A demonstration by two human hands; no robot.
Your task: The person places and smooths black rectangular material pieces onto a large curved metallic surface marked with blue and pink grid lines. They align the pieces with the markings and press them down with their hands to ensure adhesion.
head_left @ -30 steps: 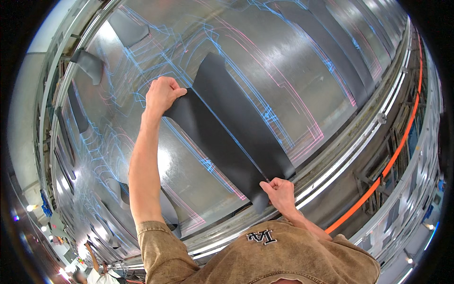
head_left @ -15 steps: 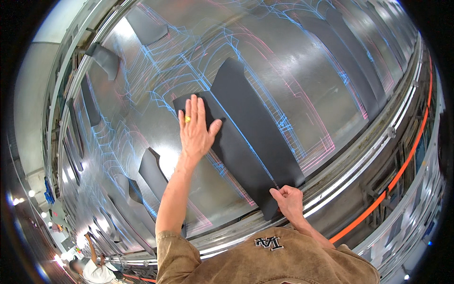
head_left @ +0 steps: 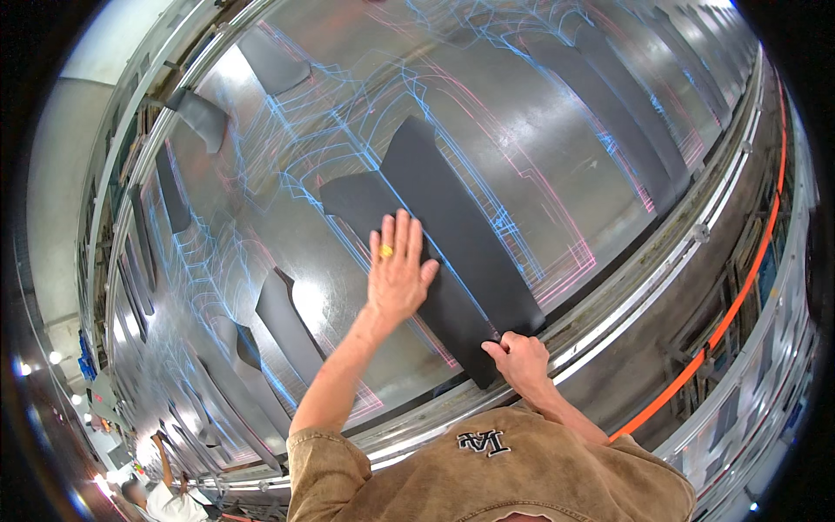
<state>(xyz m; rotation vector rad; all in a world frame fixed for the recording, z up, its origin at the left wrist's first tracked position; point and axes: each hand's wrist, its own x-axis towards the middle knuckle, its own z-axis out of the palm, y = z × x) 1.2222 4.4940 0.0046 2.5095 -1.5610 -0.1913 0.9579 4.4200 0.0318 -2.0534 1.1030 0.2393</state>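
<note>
Two long black sheet pieces, a left one (head_left: 350, 197) and a right one (head_left: 470, 235), lie side by side on the metal table (head_left: 539, 113), a blue projected line between them. My left hand (head_left: 396, 261), with a yellow ring, lies flat on the left piece beside that seam, fingers stretched out. At the near end, my right hand (head_left: 518, 357) pinches the black material where the seam meets the table's edge; exactly which piece it grips is hard to tell. Blue and pink outlines are projected around the pieces.
Other dark pieces (head_left: 283, 322) lie along the table to left and right. Metal rails (head_left: 700, 233) and an orange strip (head_left: 729, 313) run along the near edge. A co-worker (head_left: 165, 496) in a white top works at the lower left.
My left hand let go of the far corner, spread flat, and moved down and right along the left piece. My right hand stays pinched at the near end.
</note>
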